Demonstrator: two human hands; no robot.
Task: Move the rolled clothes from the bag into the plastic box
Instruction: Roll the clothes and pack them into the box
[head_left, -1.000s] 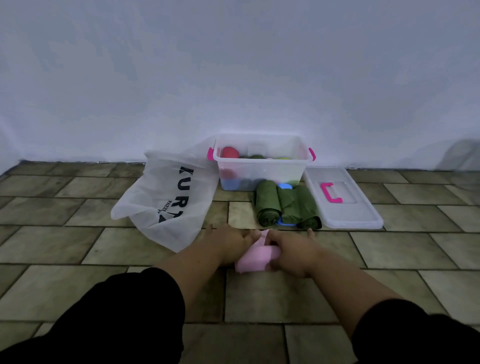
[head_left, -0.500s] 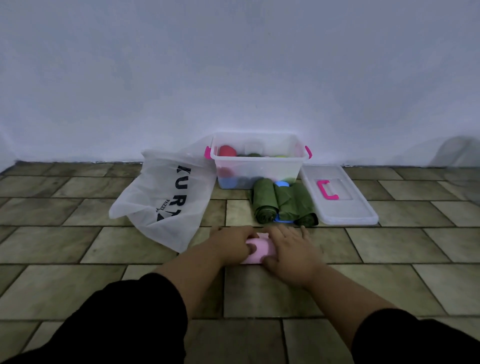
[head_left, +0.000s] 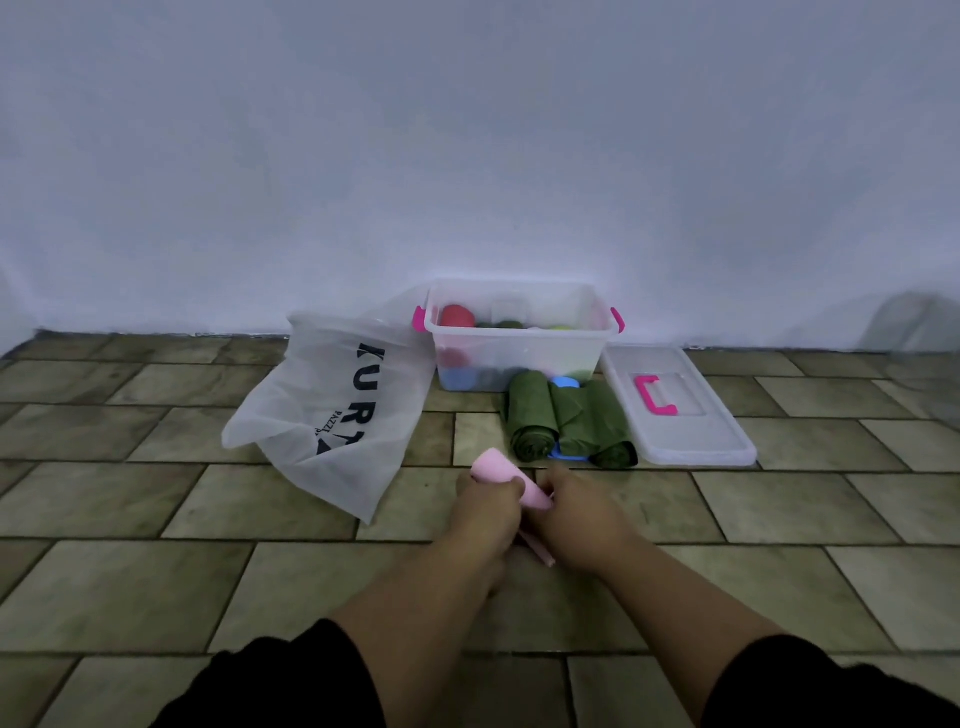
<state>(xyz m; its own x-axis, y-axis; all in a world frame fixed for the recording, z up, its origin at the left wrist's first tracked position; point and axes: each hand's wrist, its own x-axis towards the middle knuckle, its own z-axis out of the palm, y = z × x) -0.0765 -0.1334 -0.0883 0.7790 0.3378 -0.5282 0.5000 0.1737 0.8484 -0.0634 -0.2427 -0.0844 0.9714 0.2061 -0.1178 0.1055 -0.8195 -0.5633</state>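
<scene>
We're gripping the pink roll (head_left: 506, 477) just above the floor: left hand (head_left: 485, 506) wrapped around its middle, right hand (head_left: 582, 512) pinching the near end. It's looking soft, light, prone to unrolling, so we're holding mid-body. Box (head_left: 519, 340) is sitting beyond, bag (head_left: 332, 410) left.

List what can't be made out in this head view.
- Pink rolled cloth: its middle is hidden by the left hand and right hand.
- Clear plastic box: lower contents blurred behind its frosted wall.
- White printed plastic bag: inside not visible.
- Blue item: mostly covered by the green rolled clothes.
</scene>
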